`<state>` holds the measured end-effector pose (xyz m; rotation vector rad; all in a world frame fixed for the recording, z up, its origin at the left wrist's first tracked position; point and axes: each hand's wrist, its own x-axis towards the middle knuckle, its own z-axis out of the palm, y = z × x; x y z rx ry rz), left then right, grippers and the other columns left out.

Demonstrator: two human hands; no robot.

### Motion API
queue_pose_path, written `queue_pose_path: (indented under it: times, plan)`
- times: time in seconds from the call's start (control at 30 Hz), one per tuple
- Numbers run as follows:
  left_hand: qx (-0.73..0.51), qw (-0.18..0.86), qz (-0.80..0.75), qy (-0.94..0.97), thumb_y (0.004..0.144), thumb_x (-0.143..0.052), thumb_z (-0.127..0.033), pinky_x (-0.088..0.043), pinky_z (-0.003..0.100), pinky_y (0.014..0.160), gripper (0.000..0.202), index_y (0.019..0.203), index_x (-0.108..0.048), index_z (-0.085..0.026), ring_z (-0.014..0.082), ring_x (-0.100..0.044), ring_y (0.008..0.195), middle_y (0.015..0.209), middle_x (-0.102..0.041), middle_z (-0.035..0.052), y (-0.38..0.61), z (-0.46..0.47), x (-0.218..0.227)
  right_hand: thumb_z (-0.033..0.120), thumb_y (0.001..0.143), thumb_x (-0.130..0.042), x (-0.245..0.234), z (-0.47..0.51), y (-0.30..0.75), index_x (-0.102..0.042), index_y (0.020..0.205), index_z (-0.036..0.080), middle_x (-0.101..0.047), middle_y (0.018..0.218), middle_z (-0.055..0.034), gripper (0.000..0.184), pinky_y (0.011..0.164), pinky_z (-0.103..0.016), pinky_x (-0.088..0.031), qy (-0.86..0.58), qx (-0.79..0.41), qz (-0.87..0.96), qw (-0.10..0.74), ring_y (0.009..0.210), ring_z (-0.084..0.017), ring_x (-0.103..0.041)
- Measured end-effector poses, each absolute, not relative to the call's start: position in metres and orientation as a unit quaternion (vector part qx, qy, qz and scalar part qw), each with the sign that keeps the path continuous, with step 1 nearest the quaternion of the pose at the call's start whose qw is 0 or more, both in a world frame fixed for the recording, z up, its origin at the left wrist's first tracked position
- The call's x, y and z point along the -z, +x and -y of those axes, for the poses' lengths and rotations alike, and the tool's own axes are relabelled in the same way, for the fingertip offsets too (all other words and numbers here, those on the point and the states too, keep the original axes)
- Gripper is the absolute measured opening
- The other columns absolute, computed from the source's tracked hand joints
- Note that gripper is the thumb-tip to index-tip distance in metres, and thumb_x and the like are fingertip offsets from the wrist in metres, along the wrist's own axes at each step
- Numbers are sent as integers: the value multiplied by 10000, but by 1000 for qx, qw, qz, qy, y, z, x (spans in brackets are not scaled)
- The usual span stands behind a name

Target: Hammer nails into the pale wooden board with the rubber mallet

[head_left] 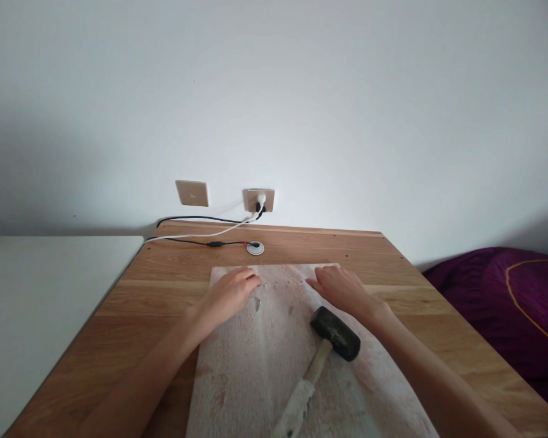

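Observation:
A worn, whitish board [242, 365] lies on the wooden table. My left hand [232, 291] rests at its far left part, fingers curled down, fingertips close to small metal bits [265, 285]. Whatever it may hold is hidden. Over the far right part of the board is my right hand [340, 287], fingers curled under and the thumb side facing left; what is inside cannot be seen. Between the hands lie several tiny metal pieces, too small to name. A mallet [335, 333] with a black head and a pale handle lies on the board, nearer to me, untouched.
Beyond the board, a round cable grommet [256, 247] sits in the wooden table [137, 304]. Black and white cables run left from a wall socket [267, 201]. A white surface [50, 292] adjoins at left. Purple fabric [488, 304] lies at right.

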<state>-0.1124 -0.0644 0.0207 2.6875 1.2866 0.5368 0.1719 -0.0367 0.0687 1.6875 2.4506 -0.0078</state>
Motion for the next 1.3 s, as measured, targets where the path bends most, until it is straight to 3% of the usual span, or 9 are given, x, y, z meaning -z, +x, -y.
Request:
queue_pose_path:
  times: [0.17,0.33,0.57,0.67,0.8,0.9,1.03,1.1,1.3]
  plan:
    - [-143,9,-405,903,1007,-575,-177,-501,291,756,154,901,-686,-169,188,-657,849,873,-686,39,-112,57,-30,221,1047,-445,-68,36,166,-729,989,101,-771,1022,-195,313,863,-391,-524,530,-9,-838,129,995,-314,-748]
    - [-146,-28,-403,903,990,-637,-248,-478,305,792,161,852,-646,-165,200,-637,875,869,-673,40,-107,56,-51,127,1006,-476,-70,34,164,-717,1033,114,-767,1042,-184,242,845,-373,-538,515,-15,-845,143,987,-293,-754]
    - [-155,129,-374,905,1008,-604,-402,-392,270,638,368,714,-581,-183,146,-589,685,715,-608,-6,-94,93,-60,80,988,-468,-69,36,165,-703,1032,127,-764,1033,-152,244,871,-388,-522,511,-18,-849,134,1006,-297,-745]
    - [-148,144,-385,900,966,-665,-429,-408,270,643,315,778,-609,-183,155,-604,705,764,-636,1,-92,101,-56,18,952,-452,-70,38,163,-692,1029,114,-756,1032,-162,269,855,-367,-512,512,-16,-849,126,1000,-286,-739]
    - [-199,108,-444,867,983,-641,-292,-486,295,776,106,983,-641,-186,192,-655,886,975,-670,36,-93,87,-46,-61,890,-421,-78,43,159,-678,1028,114,-749,1019,-164,341,817,-352,-496,505,-9,-856,111,974,-279,-730]
    - [-209,87,-452,863,988,-607,-211,-515,317,846,96,1071,-653,-194,210,-661,992,1067,-666,55,-93,73,-35,-2,947,-409,-92,48,160,-667,1021,138,-743,1028,-147,302,785,-328,-483,496,2,-864,92,941,-257,-721]
    - [-187,70,-436,878,970,-561,-72,-515,310,816,157,963,-680,-176,199,-664,907,944,-681,50,-92,65,-26,252,1015,-543,-111,54,165,-656,1044,210,-755,998,-45,123,806,-260,-480,424,131,-896,36,922,-179,-707]
    - [-173,42,-422,889,954,-561,-39,-509,321,807,172,927,-675,-164,209,-655,890,920,-679,58,-93,62,-26,355,1008,-588,-113,53,165,-647,1100,219,-762,996,-28,174,831,-257,-488,409,181,-894,7,916,-167,-708]
    - [-84,-69,-341,934,947,-591,-55,-505,354,812,140,877,-670,-147,247,-640,910,885,-677,80,-88,48,-43,350,1043,-518,-88,43,151,-685,1113,126,-761,1137,-172,288,854,-354,-528,517,17,-853,72,1056,-291,-726]
